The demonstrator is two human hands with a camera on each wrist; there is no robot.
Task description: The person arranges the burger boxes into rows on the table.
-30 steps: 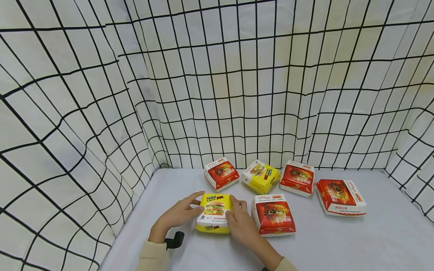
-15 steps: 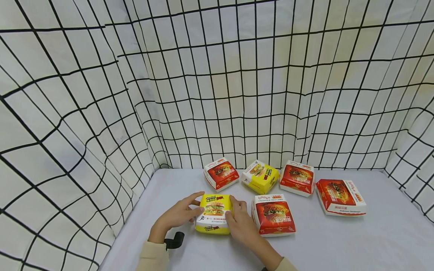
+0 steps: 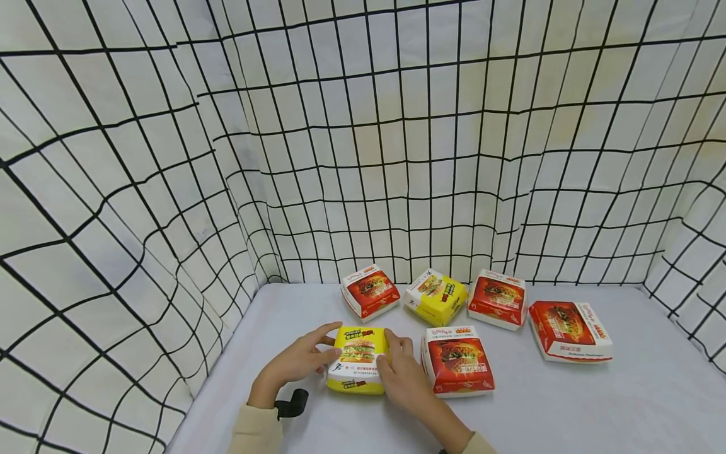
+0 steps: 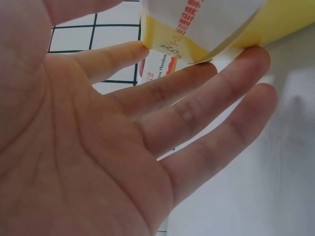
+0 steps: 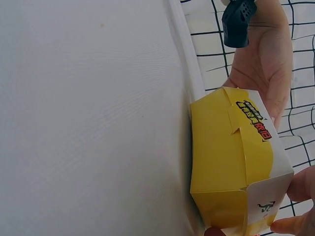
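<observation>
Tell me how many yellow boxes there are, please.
2: the front yellow box between the left hand and the right hand, and the back yellow box between two red boxes.

My head view looks forward-down, yellow box (image 3: 357,359) at six o'clock; my wrist views share it close-up, left at one, right at four.

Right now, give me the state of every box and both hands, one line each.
Near yellow box: closed, between both hands
Left hand: fingers touching that box's left side
Right hand: gripping that box's right side
Far yellow box: closed, turned at an angle
Near red box: closed
Far left red box: closed, turned at an angle
Middle red box: closed
Rightmost red box: closed
</observation>
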